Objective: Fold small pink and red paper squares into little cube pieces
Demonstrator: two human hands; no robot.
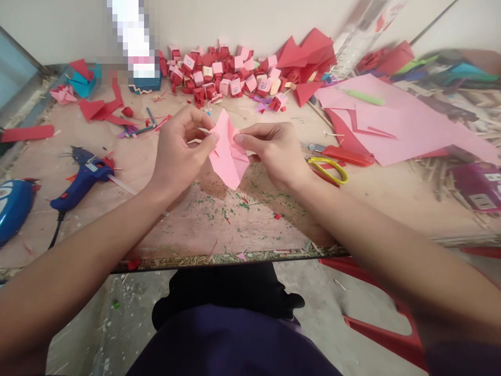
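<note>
A piece of folded pink paper (228, 156) is held up above the middle of the wooden table (188, 224). My left hand (182, 143) pinches its left edge between thumb and fingers. On the other side, my right hand (276, 149) grips the right edge the same way. Creases run across the paper, and its upper and lower ends come to points. Close to my right hand lie yellow-handled scissors (332, 171) and a red utility knife (346, 154). Left of my left hand rests a blue glue gun (84, 177) with a glue stick in its back.
Many small red and pink paper cubes (235, 86) are heaped along the back wall. Pink paper sheets (418, 115) and a green pen (365, 97) lie at the right. Red paper scraps (104, 110) sit back left. A blue object (15, 209) stands at the left edge.
</note>
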